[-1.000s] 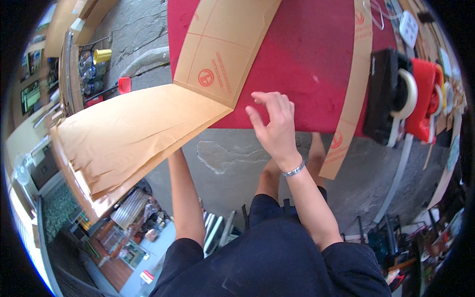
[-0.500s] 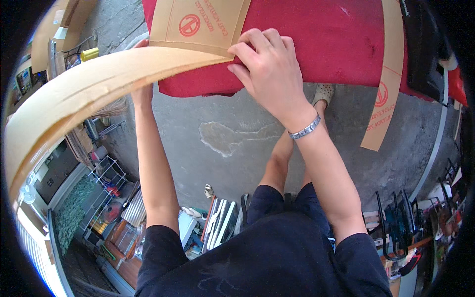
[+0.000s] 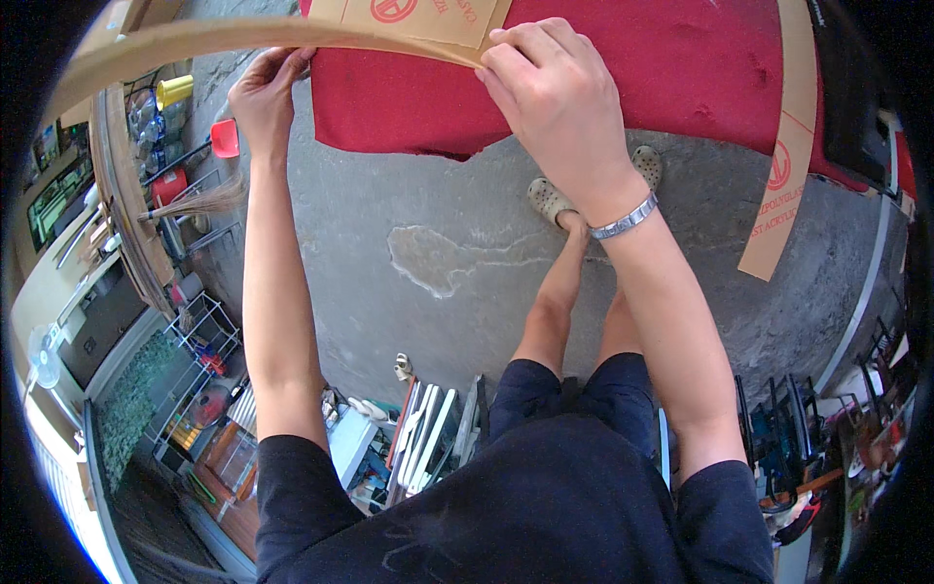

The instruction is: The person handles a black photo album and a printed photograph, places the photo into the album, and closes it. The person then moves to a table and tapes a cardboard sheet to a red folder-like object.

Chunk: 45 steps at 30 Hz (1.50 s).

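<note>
A long, curved strip of brown, paper-faced sheet (image 3: 243, 37) arches across the top left, seen almost edge-on. My left hand (image 3: 268, 102) is closed on its lower edge, thumb and fingers pinching it. At the strip's right end, my right hand (image 3: 559, 88) grips the tip between thumb and fingers. Just beyond lies a wider brown sheet (image 3: 443, 21) with red print, resting on a red cloth-covered table (image 3: 662, 73). The strip hides part of that sheet.
Another brown strip (image 3: 778, 200) hangs over the table's near edge at right, beside a black object (image 3: 851, 92). Grey concrete floor (image 3: 467, 214) lies below. A broom (image 3: 199, 200), red dustpan (image 3: 225, 138) and yellow container (image 3: 174, 91) stand at left; boards (image 3: 428, 438) are behind me.
The strip has moved farther away and tipped from showing its broad face to nearly edge-on. My left hand has come into fuller view, and my right hand has shifted slightly right and away.
</note>
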Tool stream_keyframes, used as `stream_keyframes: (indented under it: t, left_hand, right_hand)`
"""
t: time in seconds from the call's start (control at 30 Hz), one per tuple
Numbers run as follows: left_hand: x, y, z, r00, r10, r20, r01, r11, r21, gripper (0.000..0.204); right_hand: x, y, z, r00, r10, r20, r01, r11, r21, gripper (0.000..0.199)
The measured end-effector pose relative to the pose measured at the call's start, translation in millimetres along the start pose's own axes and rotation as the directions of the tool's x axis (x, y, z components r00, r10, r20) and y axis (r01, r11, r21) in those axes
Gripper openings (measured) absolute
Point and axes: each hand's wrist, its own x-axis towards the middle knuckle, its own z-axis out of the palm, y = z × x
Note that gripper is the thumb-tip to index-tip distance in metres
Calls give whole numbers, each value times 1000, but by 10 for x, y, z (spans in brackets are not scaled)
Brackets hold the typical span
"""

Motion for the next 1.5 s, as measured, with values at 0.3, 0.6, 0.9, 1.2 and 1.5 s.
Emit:
stream_keyframes:
  t: [0.3,0.6,0.9,1.2,1.5]
  left_hand:
    - [0,-96,-1,994,103,31,-104,994,22,14]
    - [-75,-114,66,998,35,-53,-35,999,9,18]
    - [-160,-127,198,974,-209,-89,147,878,-455,22]
    - [-130,-362,328,957,-235,-170,107,831,-546,24]
    - [-70,-425,260,975,-162,-151,52,830,-555,19]
  right_hand:
    - [121,-181,-242,994,81,80,-86,995,55,11]
    - [115,-28,-69,993,-79,85,83,996,-44,14]
    - [157,-93,-119,972,-146,186,163,984,-78,12]
    - [180,-157,-93,976,-66,208,83,994,-72,13]
    - [150,-239,-58,981,-14,193,44,988,-148,14]
